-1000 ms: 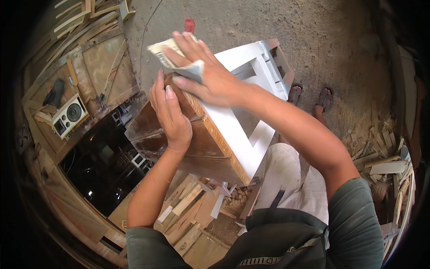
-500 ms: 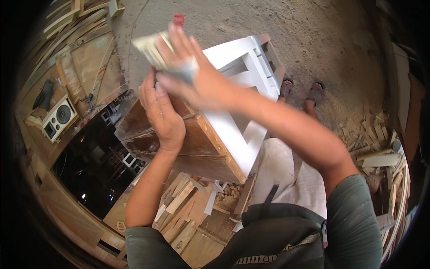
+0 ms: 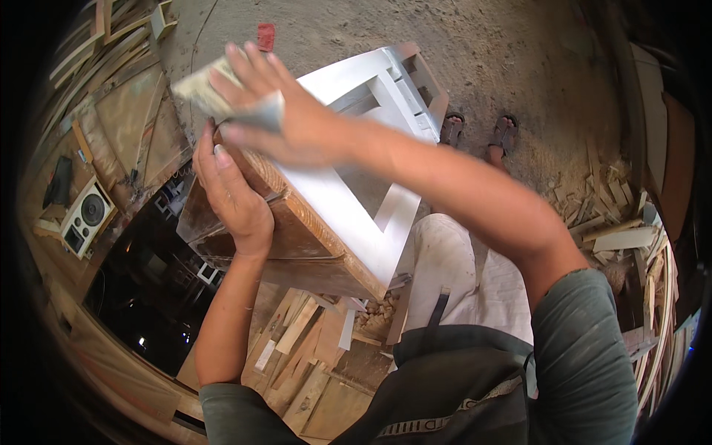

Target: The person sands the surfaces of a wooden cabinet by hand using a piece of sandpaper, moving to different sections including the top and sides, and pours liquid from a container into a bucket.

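Note:
My right hand [image 3: 289, 122], partly blurred, presses a folded sheet of sandpaper [image 3: 256, 113], pale on one part and grey on another. It is over the far left end of a white-painted wooden frame [image 3: 363, 256]. Just below it, my left hand [image 3: 236, 200] rests with fingers stretched up against the corner; the right hand partly hides the fingertips. Under the frame stands a brown wooden box-like piece [image 3: 311, 230] with worn, bare edges. Where exactly the sandpaper touches the frame is hidden by my right hand.
Wood strips and boards [image 3: 297, 326] lie below the box. A speaker unit [image 3: 90, 211] sits at left beside a dark glossy panel [image 3: 148, 297]. Offcuts [image 3: 615, 200] are heaped at right. Sandalled feet [image 3: 504, 132] stand beyond the frame, near a red scrap [image 3: 265, 37].
The view has shifted, so frame, box and hands appear further left. My right hand, with the sandpaper, stays over the frame's far end; my left hand remains at the corner.

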Demonstrator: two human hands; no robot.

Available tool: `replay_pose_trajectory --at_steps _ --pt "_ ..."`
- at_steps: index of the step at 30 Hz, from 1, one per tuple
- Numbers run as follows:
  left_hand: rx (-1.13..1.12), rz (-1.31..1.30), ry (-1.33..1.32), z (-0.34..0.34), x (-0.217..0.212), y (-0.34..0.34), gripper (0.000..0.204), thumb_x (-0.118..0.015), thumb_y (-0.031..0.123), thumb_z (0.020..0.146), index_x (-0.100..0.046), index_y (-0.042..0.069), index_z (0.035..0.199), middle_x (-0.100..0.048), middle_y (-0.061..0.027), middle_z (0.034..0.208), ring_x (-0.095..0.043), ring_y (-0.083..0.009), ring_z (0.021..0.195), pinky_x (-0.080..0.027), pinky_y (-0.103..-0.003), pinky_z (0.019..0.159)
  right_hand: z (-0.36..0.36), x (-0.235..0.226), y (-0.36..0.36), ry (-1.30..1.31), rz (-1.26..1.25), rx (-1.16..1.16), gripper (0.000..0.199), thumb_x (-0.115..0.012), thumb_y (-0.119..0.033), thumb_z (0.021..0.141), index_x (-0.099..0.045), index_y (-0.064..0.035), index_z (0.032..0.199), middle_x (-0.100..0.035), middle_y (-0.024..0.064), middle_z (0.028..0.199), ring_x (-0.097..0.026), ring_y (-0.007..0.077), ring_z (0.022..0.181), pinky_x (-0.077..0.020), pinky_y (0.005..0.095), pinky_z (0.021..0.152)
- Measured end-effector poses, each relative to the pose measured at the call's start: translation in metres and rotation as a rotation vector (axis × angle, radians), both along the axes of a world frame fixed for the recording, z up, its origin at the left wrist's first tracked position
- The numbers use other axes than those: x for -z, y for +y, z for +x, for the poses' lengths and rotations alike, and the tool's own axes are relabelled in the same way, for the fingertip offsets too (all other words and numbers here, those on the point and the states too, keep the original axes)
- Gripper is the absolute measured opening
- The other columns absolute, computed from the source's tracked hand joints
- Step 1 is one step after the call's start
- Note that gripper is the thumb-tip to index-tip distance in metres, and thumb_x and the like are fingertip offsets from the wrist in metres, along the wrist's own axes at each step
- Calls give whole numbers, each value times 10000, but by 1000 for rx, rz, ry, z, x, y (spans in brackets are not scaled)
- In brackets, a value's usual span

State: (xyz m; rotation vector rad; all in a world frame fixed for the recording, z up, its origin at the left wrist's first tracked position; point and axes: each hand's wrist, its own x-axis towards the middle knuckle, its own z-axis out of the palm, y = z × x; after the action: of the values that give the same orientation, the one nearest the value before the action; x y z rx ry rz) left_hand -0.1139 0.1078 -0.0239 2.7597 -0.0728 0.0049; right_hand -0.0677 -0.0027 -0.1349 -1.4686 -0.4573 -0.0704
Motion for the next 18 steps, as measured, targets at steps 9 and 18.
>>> replay_pose_trajectory --at_steps 9,18 --pt "-64 78 101 -1 -7 -8 488 -270 251 1094 -432 -60 1433 -458 -199 1454 -413 -290 1371 -271 -388 1168 -245 -39 -79 170 -106 -210 840 -643 -359 905 -257 37 1536 -154 351 1599 -173 489 1500 -204 598 1201" --pt "-117 43 112 5 -8 -14 500 -294 277 1088 -397 -54 1449 -468 -224 1430 -439 -312 1338 -288 -419 1155 -22 41 -10 143 72 -6 797 -551 -478 987 -235 -39 1572 -188 224 1639 -182 365 1524 -161 483 1238"
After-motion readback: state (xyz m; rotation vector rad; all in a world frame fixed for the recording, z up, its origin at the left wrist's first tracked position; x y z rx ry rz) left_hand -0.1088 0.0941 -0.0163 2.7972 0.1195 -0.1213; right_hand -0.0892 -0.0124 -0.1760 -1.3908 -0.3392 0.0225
